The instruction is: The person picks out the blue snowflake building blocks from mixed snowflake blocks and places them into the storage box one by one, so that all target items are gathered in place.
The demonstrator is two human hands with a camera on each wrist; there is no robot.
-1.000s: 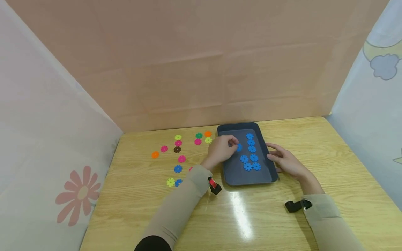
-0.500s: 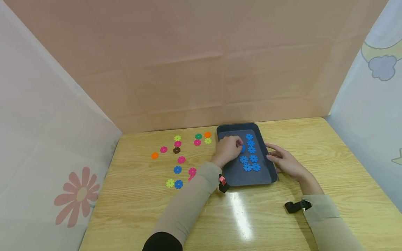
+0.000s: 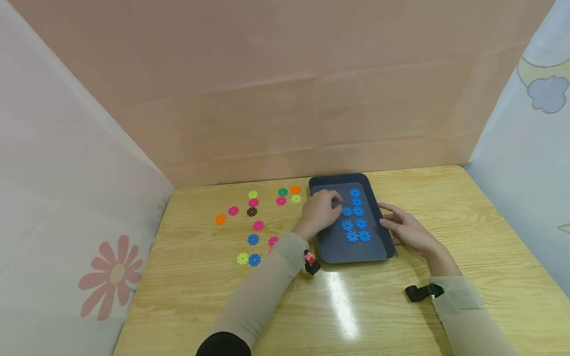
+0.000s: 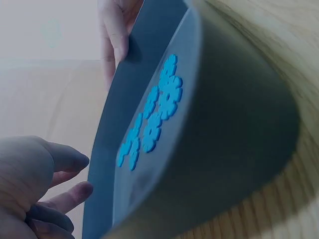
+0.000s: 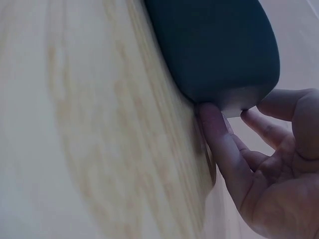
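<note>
Several blue flower-shaped discs (image 3: 358, 211) lie flat in the dark grey tray (image 3: 327, 252), most of them toward its right side. My left hand (image 3: 319, 212) is over the tray's left side, fingertips close to a blue disc (image 3: 347, 211). In the left wrist view, the left thumb and fingers (image 4: 67, 199) are apart with nothing between them. My right hand (image 3: 409, 231) holds the tray's right edge; one fingertip laps the rim in the left wrist view. In the right wrist view, right fingers (image 5: 227, 149) touch the tray's outer side low down.
Left of the tray, loose flower discs lie on the wooden table (image 3: 187, 296): pink (image 3: 258, 225), orange (image 3: 220, 219), yellow (image 3: 242, 258), green (image 3: 282, 192), brown (image 3: 252, 211) and blue (image 3: 253, 240). The left forearm partly covers a pink one. A brown-covered wall (image 3: 311, 123) stands behind.
My left hand moved right over the tray with a blue disc, let it go beside the others, and drew back slightly left. The right hand stayed at the tray's edge.
</note>
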